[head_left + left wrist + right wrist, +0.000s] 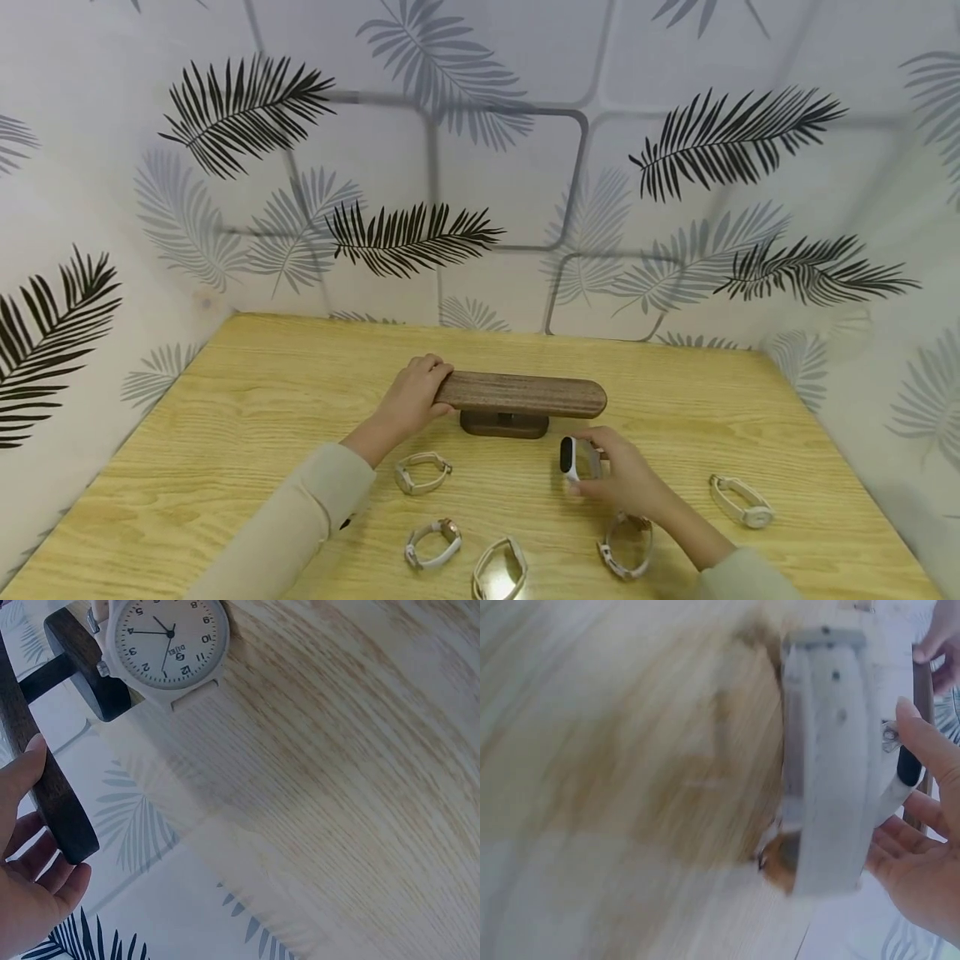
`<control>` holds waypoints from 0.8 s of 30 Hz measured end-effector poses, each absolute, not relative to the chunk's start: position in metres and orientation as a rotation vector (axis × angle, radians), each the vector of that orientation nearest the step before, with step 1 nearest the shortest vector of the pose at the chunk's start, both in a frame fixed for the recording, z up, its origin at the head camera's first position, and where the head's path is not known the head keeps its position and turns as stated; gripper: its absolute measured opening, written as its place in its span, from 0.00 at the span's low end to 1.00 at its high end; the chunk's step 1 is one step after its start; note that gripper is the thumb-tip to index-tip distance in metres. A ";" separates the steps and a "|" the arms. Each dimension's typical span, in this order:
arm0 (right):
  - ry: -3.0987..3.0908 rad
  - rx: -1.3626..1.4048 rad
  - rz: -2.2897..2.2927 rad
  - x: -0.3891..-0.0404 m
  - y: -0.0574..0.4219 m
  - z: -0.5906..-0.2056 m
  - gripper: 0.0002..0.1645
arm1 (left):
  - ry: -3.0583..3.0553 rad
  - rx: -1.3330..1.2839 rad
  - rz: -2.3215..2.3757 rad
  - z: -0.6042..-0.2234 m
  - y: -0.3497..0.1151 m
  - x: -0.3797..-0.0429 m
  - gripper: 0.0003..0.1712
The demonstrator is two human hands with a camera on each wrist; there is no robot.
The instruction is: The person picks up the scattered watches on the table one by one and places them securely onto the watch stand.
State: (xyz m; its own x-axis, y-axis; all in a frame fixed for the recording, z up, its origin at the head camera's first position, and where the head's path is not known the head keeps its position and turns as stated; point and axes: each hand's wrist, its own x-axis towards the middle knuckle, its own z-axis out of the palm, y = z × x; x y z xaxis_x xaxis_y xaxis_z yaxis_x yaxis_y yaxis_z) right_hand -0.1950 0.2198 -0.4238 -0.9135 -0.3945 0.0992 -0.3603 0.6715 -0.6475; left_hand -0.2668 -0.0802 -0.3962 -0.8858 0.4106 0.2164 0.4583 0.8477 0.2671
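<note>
Wooden and brown, the stand (525,395) has its left end gripped by the left hand (412,400), fingers curled, and bears no watch yet; loose watches (438,561) lie nearer. Before its right end, a smartwatch (567,457) is pinched in the right hand (622,477).

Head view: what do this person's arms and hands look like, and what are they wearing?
The left sleeve is long, plain and pale greenish-beige, with a fold near the cuff. The right sleeve looks the same, though only its end shows. Both the left hand and the right hand are without gloves.
</note>
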 end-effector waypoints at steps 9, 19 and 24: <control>2.883 -0.576 -1.237 -0.190 0.244 -0.422 0.38 | -2.854 -0.706 -0.449 -0.394 -0.082 -0.266 0.33; 2.957 -0.409 -1.372 -0.199 0.267 -0.432 0.37 | -2.842 -0.713 -0.447 -0.395 -0.081 -0.267 0.33; 2.994 -0.354 -1.368 -0.208 0.272 -0.433 0.36 | -2.850 -0.705 -0.450 -0.395 -0.080 -0.267 0.33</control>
